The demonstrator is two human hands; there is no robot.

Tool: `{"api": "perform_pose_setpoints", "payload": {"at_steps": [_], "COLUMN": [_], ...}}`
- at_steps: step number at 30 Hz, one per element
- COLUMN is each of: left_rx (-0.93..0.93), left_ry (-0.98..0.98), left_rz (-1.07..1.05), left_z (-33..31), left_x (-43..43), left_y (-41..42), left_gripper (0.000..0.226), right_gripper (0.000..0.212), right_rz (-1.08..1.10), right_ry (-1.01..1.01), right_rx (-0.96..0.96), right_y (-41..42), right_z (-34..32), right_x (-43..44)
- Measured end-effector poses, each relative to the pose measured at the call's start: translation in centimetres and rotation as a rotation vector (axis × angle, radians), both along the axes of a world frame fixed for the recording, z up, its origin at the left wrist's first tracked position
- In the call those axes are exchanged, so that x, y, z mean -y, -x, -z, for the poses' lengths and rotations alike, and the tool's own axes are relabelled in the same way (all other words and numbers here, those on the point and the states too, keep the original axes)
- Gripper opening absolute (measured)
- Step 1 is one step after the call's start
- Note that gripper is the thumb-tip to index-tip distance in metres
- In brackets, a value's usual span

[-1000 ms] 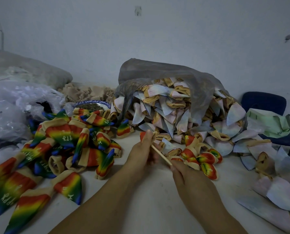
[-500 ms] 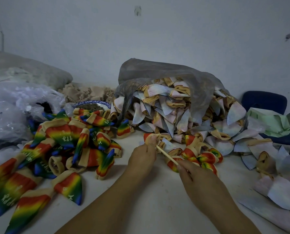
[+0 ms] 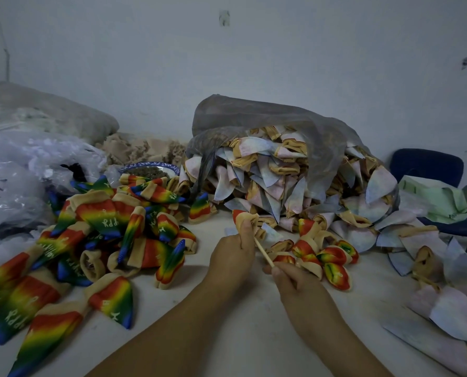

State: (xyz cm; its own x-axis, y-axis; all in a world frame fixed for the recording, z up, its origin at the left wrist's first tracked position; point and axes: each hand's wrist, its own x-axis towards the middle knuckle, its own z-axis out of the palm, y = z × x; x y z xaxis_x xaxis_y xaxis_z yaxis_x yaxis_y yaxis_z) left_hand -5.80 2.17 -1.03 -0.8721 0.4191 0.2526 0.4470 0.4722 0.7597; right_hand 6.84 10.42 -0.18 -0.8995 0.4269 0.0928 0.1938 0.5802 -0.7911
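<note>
I look down on a white table against a pale wall, where a grey bag spills pale folded pieces. Just in front of the bag's mouth, my left hand pinches a red-and-tan fabric piece, thumb on its cuff. My right hand, nearer me than the bag, grips a thin wooden stick that slants up to that piece. Rainbow pieces lie heaped left of the bag.

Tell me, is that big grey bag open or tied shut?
Open. The grey bag gapes at the front, and pale fabric pieces spill from it onto the table.
</note>
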Motion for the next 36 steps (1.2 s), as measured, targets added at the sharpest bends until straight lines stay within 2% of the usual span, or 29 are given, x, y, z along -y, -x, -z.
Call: {"api": "perform_pose_setpoints", "payload": {"at_steps": [3, 9, 12, 14, 16, 18, 21, 24, 28, 32, 36], "left_rx": [0.106, 0.093, 0.099, 0.201, 0.387, 0.535, 0.743, 0.927, 1.116, 1.199, 1.214], "left_ry": [-0.233, -0.595, -0.661, -0.730, -0.904, -1.079, -1.267, -1.328, -1.288, -1.213, -1.379], "left_rz": [-0.002, 0.086, 0.132, 0.117, 0.072, 0.019, 0.047, 0.148, 0.293, 0.351, 0.332], "left_z": [0.0, 0.0, -0.2, -0.3, -0.6, -0.7, -0.5, -0.8, -0.8, -0.6, -0.9], "left_x": [0.1, 0.1, 0.3, 0.3, 0.5, 0.9, 1.7, 2.0, 2.1, 2.1, 2.2], "left_y": [-0.4, -0.3, 0.2, 0.5, 0.6, 0.9, 1.4, 1.5, 1.6, 1.8, 1.8], "left_gripper": [0.064, 0.031, 0.037, 0.036, 0.030, 0.032, 0.020, 0.019, 0.037, 0.055, 0.052], "right_gripper": [0.021, 0.017, 0.018, 0.022, 0.024, 0.026, 0.025, 0.023, 0.023, 0.026, 0.027], "right_rz": [-0.001, 0.019, 0.047, 0.066, 0.064, 0.039, -0.003, -0.014, -0.014, -0.019, -0.011], "right_ry": [-0.052, -0.163, -0.175, -0.201, -0.259, -0.327, -0.363, -0.386, -0.411, -0.432, -0.450], "right_rx": [-0.023, -0.085, -0.102, -0.124, -0.115, -0.087, -0.055, -0.055, -0.061, -0.039, -0.037], "right_y": [0.3, 0.5, 0.5, 0.4, 0.2, 0.1, 0.1, 0.1, -0.1, -0.2, -0.4], "right_z": [0.0, 0.3, 0.2, 0.3, 0.4, 0.6, 0.7, 0.7, 0.6, 0.6, 0.4], "right_x": [-0.2, -0.2, -0.4, -0.9, -1.1, -1.0, -0.7, -0.7, -1.0, -1.0, -1.1]}}
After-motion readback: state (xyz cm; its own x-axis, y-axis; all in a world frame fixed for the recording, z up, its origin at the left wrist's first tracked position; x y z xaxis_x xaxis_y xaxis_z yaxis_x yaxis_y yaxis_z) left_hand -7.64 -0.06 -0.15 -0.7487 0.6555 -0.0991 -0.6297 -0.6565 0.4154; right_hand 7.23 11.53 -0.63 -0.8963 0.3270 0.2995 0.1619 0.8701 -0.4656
